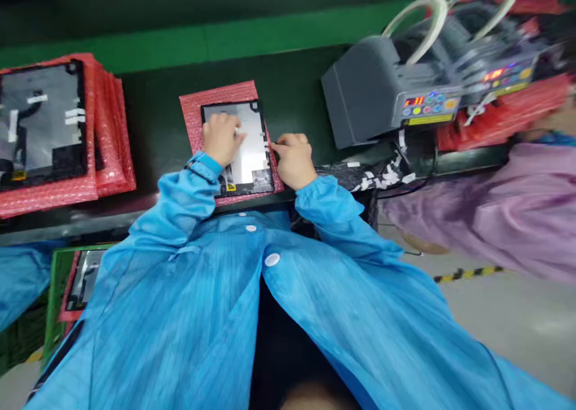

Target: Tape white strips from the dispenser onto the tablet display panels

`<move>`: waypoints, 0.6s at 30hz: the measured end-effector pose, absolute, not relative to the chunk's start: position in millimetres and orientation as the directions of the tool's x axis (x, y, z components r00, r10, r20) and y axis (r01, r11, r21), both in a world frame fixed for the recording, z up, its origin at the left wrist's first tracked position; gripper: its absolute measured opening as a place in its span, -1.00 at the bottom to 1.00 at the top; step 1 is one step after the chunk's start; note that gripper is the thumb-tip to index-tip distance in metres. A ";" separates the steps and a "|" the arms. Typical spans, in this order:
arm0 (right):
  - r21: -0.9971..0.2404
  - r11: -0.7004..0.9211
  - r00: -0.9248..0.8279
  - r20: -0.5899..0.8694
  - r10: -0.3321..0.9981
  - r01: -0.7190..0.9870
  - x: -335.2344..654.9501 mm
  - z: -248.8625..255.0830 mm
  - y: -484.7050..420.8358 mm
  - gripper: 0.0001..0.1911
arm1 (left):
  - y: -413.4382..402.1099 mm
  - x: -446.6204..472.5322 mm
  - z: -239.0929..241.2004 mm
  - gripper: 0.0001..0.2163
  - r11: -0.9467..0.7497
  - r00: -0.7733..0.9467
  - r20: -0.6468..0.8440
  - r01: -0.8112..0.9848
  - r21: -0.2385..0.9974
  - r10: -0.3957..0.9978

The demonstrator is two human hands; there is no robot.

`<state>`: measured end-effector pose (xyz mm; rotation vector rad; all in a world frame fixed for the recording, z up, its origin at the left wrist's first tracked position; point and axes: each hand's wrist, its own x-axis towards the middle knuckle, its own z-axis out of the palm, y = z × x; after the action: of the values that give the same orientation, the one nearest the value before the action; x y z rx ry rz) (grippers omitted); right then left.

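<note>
A flat screen panel (249,158) with a dark border, a silvery back and small pale tabs along its right side lies on a red bubble-wrap sheet (193,119) on the dark bench. My left hand (220,138) rests on the panel's upper left part, its fingers bent and the thumb apart from them. At the panel's right edge is my right hand (294,161), fingers curled together with the index fingertip by the tabs. Something small and dark shows at those fingers; its kind is too blurred to tell.
Left of me sits a stack of red bubble-wrap sheets (112,140) with another panel (58,134) on top. Grey tape dispensers (373,92) with lit displays stand to the right. A person's pink sleeve (517,206) is at far right. A green crate (51,296) is low at left.
</note>
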<state>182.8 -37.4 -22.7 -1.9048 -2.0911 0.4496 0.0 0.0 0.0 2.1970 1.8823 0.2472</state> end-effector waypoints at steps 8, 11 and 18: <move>-0.392 -0.076 0.034 -0.112 0.993 0.917 161.4 -8.3 -11.2 -0.66 | -52.3 -75.9 12.0 -0.65 0.256 -0.245 -0.101 0.960 0.116 0.964; -0.352 -0.162 0.074 -0.251 0.965 0.922 151.0 -1.0 -0.3 -0.71 | -56.9 -65.2 6.2 -0.67 0.210 -0.191 -0.155 0.971 0.117 0.969; -0.789 -0.298 0.097 -0.293 0.951 0.537 149.6 3.5 -11.1 -0.91 | -59.5 -59.1 2.0 -0.66 0.168 -0.143 -0.175 0.976 0.138 0.974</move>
<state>149.6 -11.1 3.5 -1.8889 -1.4532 1.1035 -59.1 -59.5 2.0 1.8936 2.2188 -0.0135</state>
